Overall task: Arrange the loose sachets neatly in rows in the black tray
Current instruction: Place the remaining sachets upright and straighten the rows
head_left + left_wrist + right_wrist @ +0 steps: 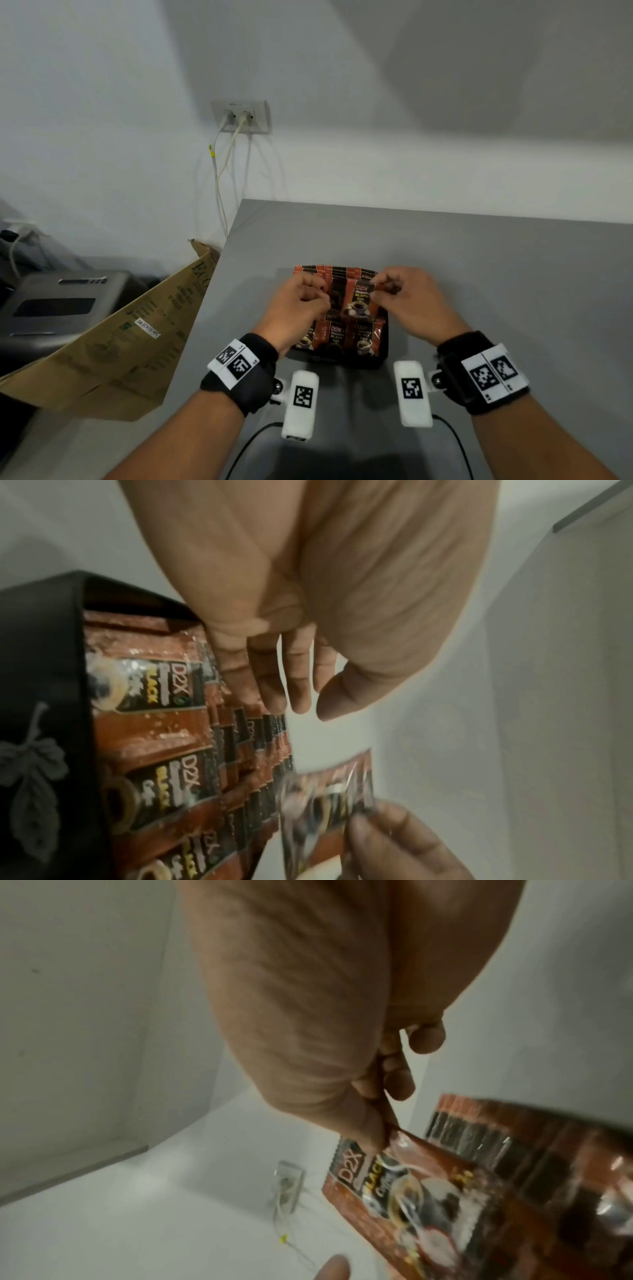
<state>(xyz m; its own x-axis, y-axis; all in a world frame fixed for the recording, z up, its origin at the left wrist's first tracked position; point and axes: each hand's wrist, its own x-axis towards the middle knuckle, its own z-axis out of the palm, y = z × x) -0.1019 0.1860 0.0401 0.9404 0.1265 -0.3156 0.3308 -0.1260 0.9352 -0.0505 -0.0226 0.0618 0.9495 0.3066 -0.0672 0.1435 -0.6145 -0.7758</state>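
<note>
Right hand (407, 301) pinches one sachet (359, 301) by its top corner above the black tray (383, 359). Left hand (301, 308) hovers with loosely curled fingers, holding nothing. Sachet could slip or topple the standing far rows (329, 270) if pushed in carelessly.

A wall socket (240, 116) holds two plugs, and their cables (221, 185) hang down from it. Left of the socket and lower, a cardboard sheet (113, 346) leans against the grey bench (479, 274).

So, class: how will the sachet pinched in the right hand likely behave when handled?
The sachet probably flexes: it hangs from one pinched corner. Glossy film looks slippery. Likely light, since the right hand holds it with fingertips alone.
</note>
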